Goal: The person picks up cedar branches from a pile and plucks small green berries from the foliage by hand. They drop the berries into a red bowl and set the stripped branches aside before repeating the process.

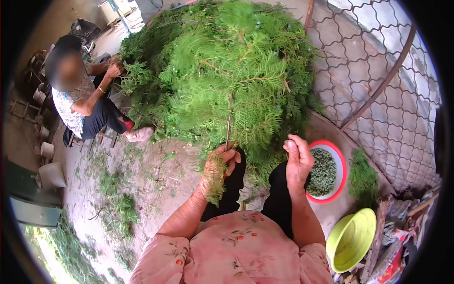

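Note:
My left hand (222, 163) is closed around the brown stem of a leafy green branch (230, 113), which stretches away from me over a large heap of similar greenery (161, 52). A loose sprig lies across my left wrist. Off to the right, my right hand (299, 156) is raised with its fingers curled and the thumb close to them; whether anything small is between them I cannot make out. Just beside it stands a white basin with a red rim (344, 165), holding many small green berries (323, 173).
A person (78, 94) sits at the left, hands at the heap's edge. A yellow-green basin (352, 241) leans at the lower right near wood and bags. Wire mesh (359, 71) stands at the right. Green sprigs (363, 177) lie beside the red-rimmed basin.

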A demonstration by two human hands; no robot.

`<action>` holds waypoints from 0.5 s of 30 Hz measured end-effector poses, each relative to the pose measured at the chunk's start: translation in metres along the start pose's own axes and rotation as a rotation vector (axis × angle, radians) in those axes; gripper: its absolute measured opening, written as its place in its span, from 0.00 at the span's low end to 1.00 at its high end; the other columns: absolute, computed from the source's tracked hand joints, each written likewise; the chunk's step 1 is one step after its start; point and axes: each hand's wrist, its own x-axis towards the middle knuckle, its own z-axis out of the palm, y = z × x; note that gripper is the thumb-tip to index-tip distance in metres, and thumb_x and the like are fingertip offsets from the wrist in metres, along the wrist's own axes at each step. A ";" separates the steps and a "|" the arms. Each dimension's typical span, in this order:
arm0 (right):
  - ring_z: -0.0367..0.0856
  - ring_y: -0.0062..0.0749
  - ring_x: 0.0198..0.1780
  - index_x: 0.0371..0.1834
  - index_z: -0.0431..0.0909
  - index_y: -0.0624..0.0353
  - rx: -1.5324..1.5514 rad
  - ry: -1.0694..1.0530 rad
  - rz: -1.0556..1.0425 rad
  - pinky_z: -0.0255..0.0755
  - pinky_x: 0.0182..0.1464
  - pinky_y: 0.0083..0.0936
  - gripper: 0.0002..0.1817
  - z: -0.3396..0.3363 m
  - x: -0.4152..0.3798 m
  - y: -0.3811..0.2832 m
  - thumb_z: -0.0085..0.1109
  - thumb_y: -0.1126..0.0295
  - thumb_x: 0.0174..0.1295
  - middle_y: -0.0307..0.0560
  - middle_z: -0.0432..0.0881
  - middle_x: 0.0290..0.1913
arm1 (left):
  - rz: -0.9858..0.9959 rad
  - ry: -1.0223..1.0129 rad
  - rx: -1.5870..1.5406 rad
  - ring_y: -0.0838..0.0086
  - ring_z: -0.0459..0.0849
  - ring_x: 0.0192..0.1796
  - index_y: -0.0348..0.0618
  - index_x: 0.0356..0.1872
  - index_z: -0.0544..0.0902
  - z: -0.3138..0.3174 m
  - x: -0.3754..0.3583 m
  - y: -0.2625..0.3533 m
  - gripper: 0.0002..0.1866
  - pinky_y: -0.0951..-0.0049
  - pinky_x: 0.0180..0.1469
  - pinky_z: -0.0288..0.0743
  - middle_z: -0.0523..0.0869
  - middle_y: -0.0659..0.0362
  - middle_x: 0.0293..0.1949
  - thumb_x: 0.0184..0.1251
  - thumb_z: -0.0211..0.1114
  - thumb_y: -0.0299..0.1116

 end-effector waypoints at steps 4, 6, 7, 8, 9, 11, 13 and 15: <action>0.76 0.22 0.28 0.38 0.78 0.64 0.015 -0.053 0.097 0.70 0.32 0.17 0.06 -0.002 -0.002 0.053 0.56 0.76 0.59 0.41 0.78 0.31 | 0.042 -0.019 0.166 0.83 0.65 0.17 0.38 0.47 0.75 -0.008 -0.007 0.009 0.14 0.84 0.18 0.57 0.81 0.56 0.31 0.65 0.57 0.35; 0.76 0.22 0.28 0.38 0.79 0.64 -0.030 -0.136 0.153 0.71 0.32 0.18 0.06 0.000 -0.004 0.066 0.56 0.76 0.59 0.42 0.79 0.32 | 0.074 0.049 0.205 0.83 0.65 0.18 0.39 0.47 0.75 -0.011 -0.004 0.006 0.14 0.84 0.20 0.58 0.81 0.56 0.31 0.65 0.57 0.36; 0.76 0.22 0.28 0.38 0.79 0.64 -0.024 -0.144 0.149 0.71 0.32 0.18 0.06 0.001 -0.006 0.072 0.56 0.76 0.59 0.42 0.79 0.32 | 0.096 0.112 0.243 0.83 0.65 0.20 0.39 0.47 0.75 -0.013 -0.003 0.003 0.14 0.84 0.22 0.59 0.81 0.56 0.31 0.65 0.57 0.36; 0.76 0.22 0.28 0.38 0.79 0.64 -0.022 -0.163 0.185 0.71 0.31 0.17 0.06 0.002 -0.007 0.077 0.56 0.76 0.58 0.42 0.79 0.33 | 0.081 0.151 0.274 0.84 0.65 0.22 0.37 0.49 0.73 -0.016 -0.003 0.002 0.16 0.84 0.25 0.59 0.81 0.56 0.30 0.66 0.57 0.36; 0.76 0.21 0.27 0.37 0.79 0.65 -0.019 -0.183 0.220 0.71 0.31 0.17 0.06 0.004 -0.007 0.080 0.56 0.76 0.58 0.42 0.79 0.33 | 0.089 0.161 0.273 0.84 0.65 0.22 0.37 0.49 0.73 -0.018 -0.004 0.003 0.16 0.84 0.25 0.59 0.81 0.56 0.30 0.66 0.57 0.36; 0.76 0.21 0.27 0.37 0.79 0.65 0.008 -0.176 0.243 0.71 0.31 0.17 0.06 0.004 -0.005 0.082 0.56 0.77 0.58 0.42 0.79 0.33 | 0.123 0.186 0.255 0.84 0.64 0.22 0.36 0.49 0.71 -0.021 -0.005 0.006 0.16 0.85 0.25 0.58 0.82 0.56 0.30 0.66 0.56 0.36; 0.75 0.20 0.27 0.37 0.79 0.64 0.021 -0.185 0.322 0.71 0.31 0.17 0.06 0.001 -0.004 0.086 0.56 0.77 0.58 0.41 0.79 0.33 | 0.128 0.229 0.298 0.84 0.64 0.22 0.36 0.47 0.70 -0.022 -0.009 0.011 0.14 0.84 0.25 0.58 0.82 0.57 0.30 0.66 0.54 0.35; 0.75 0.19 0.27 0.37 0.80 0.63 0.071 -0.193 0.334 0.71 0.31 0.16 0.06 -0.002 -0.006 0.098 0.57 0.77 0.58 0.39 0.78 0.32 | 0.092 0.279 0.422 0.85 0.63 0.22 0.39 0.44 0.71 -0.027 -0.010 0.016 0.13 0.82 0.23 0.58 0.82 0.58 0.29 0.67 0.51 0.37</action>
